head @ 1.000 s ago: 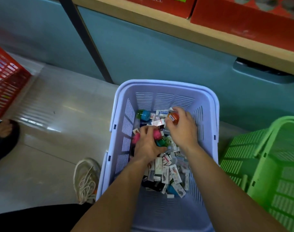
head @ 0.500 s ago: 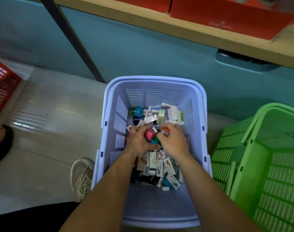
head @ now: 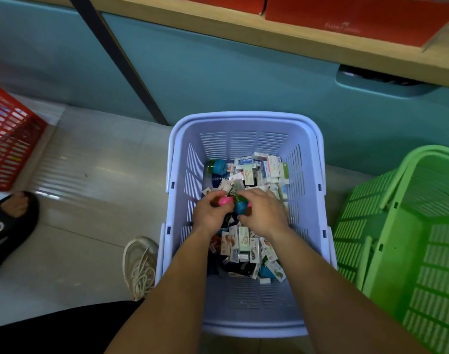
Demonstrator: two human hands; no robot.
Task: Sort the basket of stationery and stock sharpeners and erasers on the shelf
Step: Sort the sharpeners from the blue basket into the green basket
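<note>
A lilac plastic basket point(head: 305, 190) stands on the floor, filled with several small boxed erasers point(head: 246, 244) and round coloured sharpeners. Both my hands are down inside it, close together over the pile. My left hand point(head: 211, 212) holds a pink round sharpener point(head: 226, 201). My right hand point(head: 263, 212) grips a blue and green round sharpener point(head: 241, 206). Another blue and green sharpener point(head: 217, 166) lies at the basket's far left. The wooden shelf point(head: 282, 37) runs above, behind the basket.
A green basket point(head: 407, 241) stands at the right, touching the lilac one. A red basket point(head: 6, 139) sits at the far left. Red boxes point(head: 346, 19) lie on the shelf. A white shoe point(head: 140, 264) and a black slipper point(head: 8, 226) rest on the tiled floor.
My right hand has come down from the back of the pile to beside my left hand and now holds a blue and green sharpener. The camera shifted slightly.
</note>
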